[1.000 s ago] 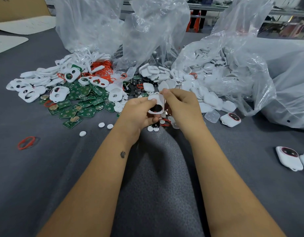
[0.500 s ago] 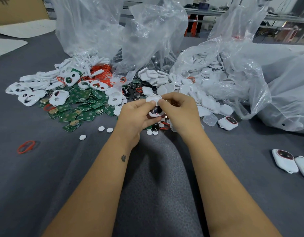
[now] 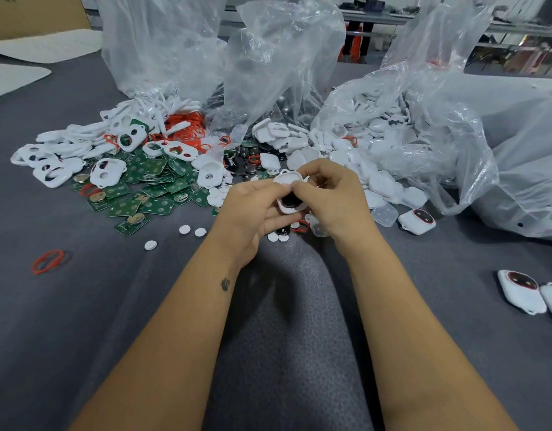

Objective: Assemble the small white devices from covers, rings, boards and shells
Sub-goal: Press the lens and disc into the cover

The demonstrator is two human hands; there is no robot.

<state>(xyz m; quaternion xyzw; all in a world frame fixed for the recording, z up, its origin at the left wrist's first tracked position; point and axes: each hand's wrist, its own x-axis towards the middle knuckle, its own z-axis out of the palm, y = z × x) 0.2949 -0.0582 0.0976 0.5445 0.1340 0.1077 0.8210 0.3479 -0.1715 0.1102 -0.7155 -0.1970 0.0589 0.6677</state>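
A small white device with a dark round opening sits between both hands at the middle of the grey table. My left hand grips its left side with curled fingers. My right hand pinches its top and right side, thumb pressing near the opening. White covers lie in a pile at the left, with green boards in front of them and red rings behind. White shells spill from a bag at the right.
Clear plastic bags stand behind the piles. Finished devices lie at the right: one near the shells, another at the table's right edge. A loose red ring and small white discs lie at the left front.
Both hands have stayed together on the device. They turned it slightly and my right thumb shifted over its top edge. The camera view tilted a little.
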